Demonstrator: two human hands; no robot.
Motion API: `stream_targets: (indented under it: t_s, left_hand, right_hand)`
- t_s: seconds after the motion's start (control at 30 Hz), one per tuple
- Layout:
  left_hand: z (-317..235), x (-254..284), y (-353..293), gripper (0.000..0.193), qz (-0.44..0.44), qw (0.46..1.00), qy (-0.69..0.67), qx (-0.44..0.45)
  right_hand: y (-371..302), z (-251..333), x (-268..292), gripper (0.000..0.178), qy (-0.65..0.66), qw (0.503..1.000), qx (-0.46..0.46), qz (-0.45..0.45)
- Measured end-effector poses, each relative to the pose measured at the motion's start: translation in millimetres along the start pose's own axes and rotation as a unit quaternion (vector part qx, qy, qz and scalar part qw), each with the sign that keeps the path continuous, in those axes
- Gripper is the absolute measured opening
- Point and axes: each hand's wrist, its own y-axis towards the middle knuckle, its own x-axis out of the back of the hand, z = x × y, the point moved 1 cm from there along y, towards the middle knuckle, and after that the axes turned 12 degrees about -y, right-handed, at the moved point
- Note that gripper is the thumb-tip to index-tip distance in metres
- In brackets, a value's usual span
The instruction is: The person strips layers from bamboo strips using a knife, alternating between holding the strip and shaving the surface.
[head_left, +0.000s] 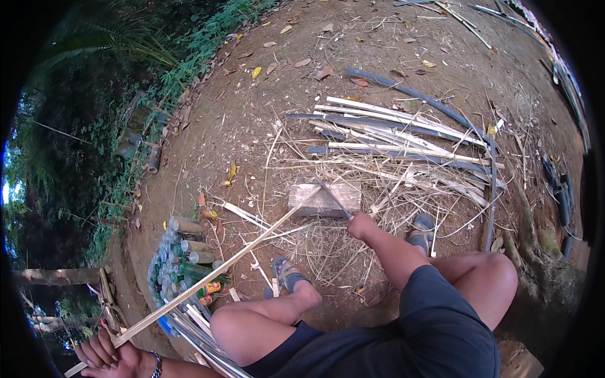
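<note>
My left hand (108, 356), at the lower left, has its fingers curled round the near part of a long pale bamboo strip (220, 269). The strip slants up to the right, and its far end reaches a squared wooden block (343, 196) on the ground. My right hand (359, 225) is closed on the handle of a knife (335, 200). Its narrow dark blade lies over the block, with the tip close to the strip's far end; whether they touch I cannot tell. Thin shavings (328, 252) lie around the block and between my feet.
Beyond the block lies a pile of split bamboo strips (403, 135), with a long dark curved piece (416, 94) behind. Plastic bottles (179, 261) are heaped left of my left foot, more strips (198, 327) beside my left knee. A tree root (535, 252) rises at right; greenery borders the left.
</note>
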Motion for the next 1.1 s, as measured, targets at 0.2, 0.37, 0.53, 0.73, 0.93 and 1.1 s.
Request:
stream_targets:
  t_s: [0.2,0.37,0.53,0.73,0.93,1.1]
  left_hand:
    - [-5,6,-2,0.056,0.039,0.999,-0.017,-0.014]
    - [-1,14,-5,0.037,0.080,0.992,-0.093,-0.016]
    - [-3,17,-8,0.035,0.093,0.987,-0.131,0.000]
    - [-7,26,-23,0.030,0.072,0.993,-0.064,-0.073]
    - [-19,34,-27,0.029,0.077,0.993,-0.078,-0.050]
    - [9,6,-28,0.027,-0.119,0.967,0.076,-0.214]
  right_hand:
    - [-39,48,20,0.029,0.047,0.996,0.070,0.002]
    - [-85,104,28,0.024,0.053,0.977,0.206,0.007]
    - [-84,100,26,0.020,0.044,0.981,0.185,-0.029]
    - [-141,152,51,0.017,0.043,0.969,0.243,0.000]
    - [-100,106,23,0.020,0.048,0.991,0.124,0.014]
    - [-98,109,19,0.021,-0.004,0.988,0.155,-0.025]
